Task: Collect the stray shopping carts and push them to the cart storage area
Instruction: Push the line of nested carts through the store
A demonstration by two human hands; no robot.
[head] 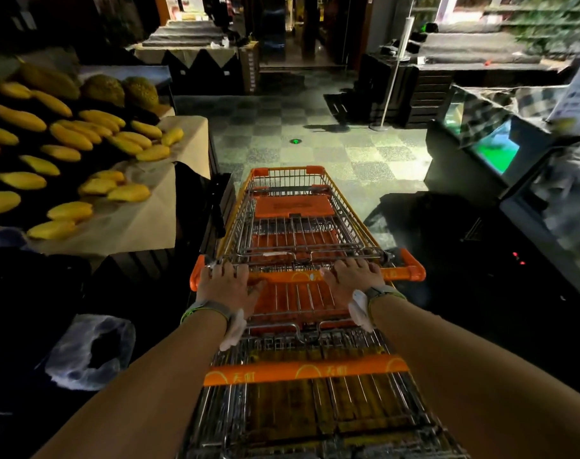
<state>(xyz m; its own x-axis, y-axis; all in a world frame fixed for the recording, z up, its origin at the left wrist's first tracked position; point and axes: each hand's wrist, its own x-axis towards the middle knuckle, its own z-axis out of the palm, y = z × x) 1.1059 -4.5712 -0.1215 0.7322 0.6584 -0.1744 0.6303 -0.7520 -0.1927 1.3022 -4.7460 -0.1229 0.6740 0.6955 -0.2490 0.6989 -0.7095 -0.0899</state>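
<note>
I have my left hand (227, 282) and right hand (354, 276) both wrapped around one orange handle (295, 276); two nested carts (295, 207) ahead, many mangoes (70, 137) left.

Both hands, left hand (227, 282) and right hand (354, 276), on orange cart handle (306, 277).

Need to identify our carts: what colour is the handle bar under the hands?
Orange, seen in the head view: handle bar under both hands.
</note>
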